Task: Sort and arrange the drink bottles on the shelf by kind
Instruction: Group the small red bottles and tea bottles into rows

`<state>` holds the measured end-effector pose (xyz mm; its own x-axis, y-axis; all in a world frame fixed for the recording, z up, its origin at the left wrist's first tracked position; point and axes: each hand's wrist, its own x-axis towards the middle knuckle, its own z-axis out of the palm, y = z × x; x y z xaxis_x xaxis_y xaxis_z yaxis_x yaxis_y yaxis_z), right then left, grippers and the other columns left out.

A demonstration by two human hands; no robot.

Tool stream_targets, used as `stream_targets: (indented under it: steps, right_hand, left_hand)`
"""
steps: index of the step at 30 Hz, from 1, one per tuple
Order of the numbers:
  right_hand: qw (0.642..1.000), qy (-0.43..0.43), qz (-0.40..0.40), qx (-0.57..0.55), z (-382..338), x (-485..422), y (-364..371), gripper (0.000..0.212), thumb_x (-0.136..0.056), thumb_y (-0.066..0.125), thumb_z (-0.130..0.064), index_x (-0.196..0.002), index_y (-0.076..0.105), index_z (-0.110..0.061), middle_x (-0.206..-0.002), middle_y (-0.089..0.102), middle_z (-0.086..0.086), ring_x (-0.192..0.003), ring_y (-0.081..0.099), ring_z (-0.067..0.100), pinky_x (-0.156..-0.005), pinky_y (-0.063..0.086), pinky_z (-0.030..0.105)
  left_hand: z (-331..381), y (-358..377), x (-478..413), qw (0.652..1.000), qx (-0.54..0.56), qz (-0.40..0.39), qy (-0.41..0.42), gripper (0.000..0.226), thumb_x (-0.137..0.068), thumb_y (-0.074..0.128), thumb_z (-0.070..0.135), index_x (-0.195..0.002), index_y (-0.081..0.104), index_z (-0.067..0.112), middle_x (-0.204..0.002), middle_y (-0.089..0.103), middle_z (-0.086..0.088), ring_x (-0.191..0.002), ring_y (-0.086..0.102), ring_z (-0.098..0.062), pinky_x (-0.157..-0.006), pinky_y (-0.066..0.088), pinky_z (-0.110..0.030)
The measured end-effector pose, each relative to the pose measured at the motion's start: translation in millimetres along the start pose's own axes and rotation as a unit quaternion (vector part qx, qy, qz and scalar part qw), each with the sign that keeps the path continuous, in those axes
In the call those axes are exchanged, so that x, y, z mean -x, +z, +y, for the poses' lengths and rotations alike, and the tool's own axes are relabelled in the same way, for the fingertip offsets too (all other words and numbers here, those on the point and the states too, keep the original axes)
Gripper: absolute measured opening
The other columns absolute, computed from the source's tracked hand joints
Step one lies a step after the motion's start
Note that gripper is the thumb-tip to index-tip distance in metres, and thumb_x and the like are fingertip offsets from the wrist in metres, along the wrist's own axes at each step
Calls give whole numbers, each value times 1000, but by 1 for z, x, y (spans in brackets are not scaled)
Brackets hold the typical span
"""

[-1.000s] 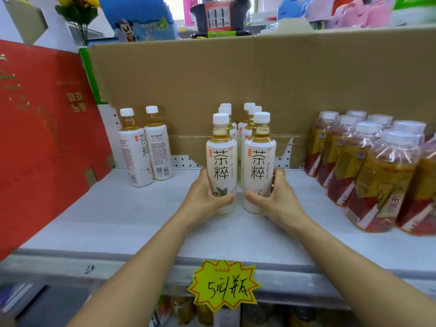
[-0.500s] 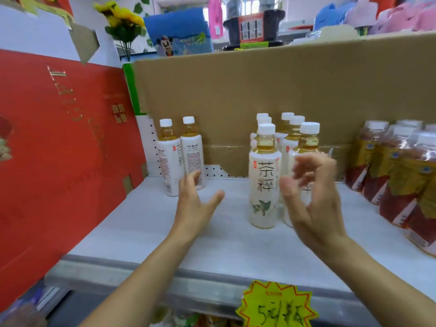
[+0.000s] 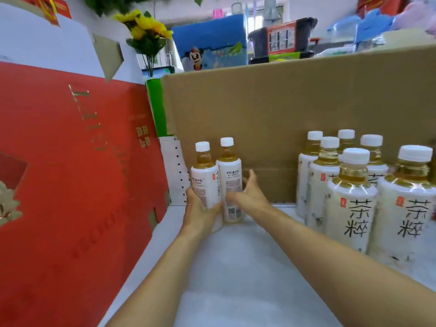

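Two hands work at the shelf's (image 3: 236,267) back left corner in the head view. Our left hand (image 3: 200,212) curls round the left bottle (image 3: 204,177) low down; our right hand (image 3: 250,197) wraps the right bottle (image 3: 230,172), thumb in front. These two stand touching, well apart from the same-kind group (image 3: 349,208) at the right edge, so we judge we grip them to join it.

Red carton (image 3: 70,185), cardboard panel (image 3: 283,102), yellow flowers (image 3: 146,27)
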<state>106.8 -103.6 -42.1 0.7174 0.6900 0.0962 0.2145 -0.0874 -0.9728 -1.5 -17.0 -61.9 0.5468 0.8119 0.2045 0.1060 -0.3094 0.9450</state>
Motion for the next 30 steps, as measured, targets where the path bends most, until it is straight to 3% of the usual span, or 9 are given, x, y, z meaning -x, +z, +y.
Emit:
stream_targets:
  steps: [3, 6, 8, 10, 13, 17, 20, 24, 30]
  right_hand:
    - [1000, -20, 9, 14, 8, -6, 3, 132, -43, 83, -39, -155, 12, -33, -139, 56, -1, -128, 53, 22, -109, 41, 52]
    - [998, -26, 27, 53, 12, 6, 1, 135, -37, 87, -61, -151, 18, -40, -141, 48, -4, -128, 48, 19, -107, 42, 49]
    - [995, -45, 21, 85, 14, 16, -2, 121, -40, 85, -67, -146, 33, -37, -133, 48, -7, -125, 46, 15, -105, 43, 42]
    - [994, -45, -17, 96, 14, 22, -2, 100, -56, 88, -51, -142, 40, -32, -127, 46, -8, -120, 45, 11, -100, 43, 32]
    - [995, -30, -91, 36, 12, 22, 2, 87, -73, 82, -4, -142, 34, -24, -118, 58, -11, -98, 57, -2, -72, 46, 11]
    - [992, -42, -115, 35, 9, 36, 2, 61, -74, 78, 5, -116, 52, -31, -100, 67, -16, -87, 66, 0, -57, 49, 9]
    - [994, -53, -88, 46, 9, 62, 0, 59, -67, 87, -7, -114, 58, -28, -100, 71, -14, -88, 68, 3, -65, 55, 18]
    - [992, -64, -64, 83, 14, 102, -18, 78, -47, 90, -39, -117, 57, -31, -105, 72, -13, -97, 69, 7, -81, 60, 37]
    - [981, -109, -5, 163, 20, 172, -72, 94, -42, 86, -64, -123, 45, -38, -110, 65, -22, -104, 62, -1, -88, 56, 34]
  left_hand:
    - [-3, -8, 0, 1000, -3, -12, -2, 82, -83, 76, 12, -145, 24, 19, -136, 54, -1, -120, 56, -22, -103, 48, -49]
    - [-6, -18, 0, 1000, -14, -3, -4, 87, -77, 82, 23, -144, 25, 23, -136, 54, 0, -121, 55, -24, -98, 50, -56]
    - [-6, -25, 1, 1000, -22, -3, -10, 88, -72, 82, 27, -141, 28, 24, -132, 56, 0, -118, 57, -24, -95, 52, -57]
    - [-4, -28, 4, 999, -27, -14, -17, 83, -75, 80, 20, -141, 29, 22, -130, 58, 0, -117, 59, -24, -96, 51, -56]
    - [-3, -32, 8, 999, -31, -28, -7, 77, -83, 75, 9, -143, 29, 18, -126, 56, 2, -119, 57, -24, -99, 50, -55]
    - [0, -41, 23, 998, -29, -53, 10, 73, -84, 74, 8, -141, 32, 21, -121, 55, 6, -116, 58, -18, -97, 51, -42]
    - [1, -48, 41, 997, -26, -68, 22, 72, -78, 78, 12, -137, 39, 26, -122, 63, 11, -113, 64, -13, -91, 55, -38]
    - [8, -47, 78, 993, -14, -109, 40, 76, -62, 78, 23, -131, 48, 28, -115, 72, 9, -105, 70, -12, -89, 58, -43]
    - [26, -17, 135, 986, -9, -150, 73, 70, -67, 80, 6, -125, 50, 33, -109, 73, 12, -98, 71, -6, -81, 59, -32]
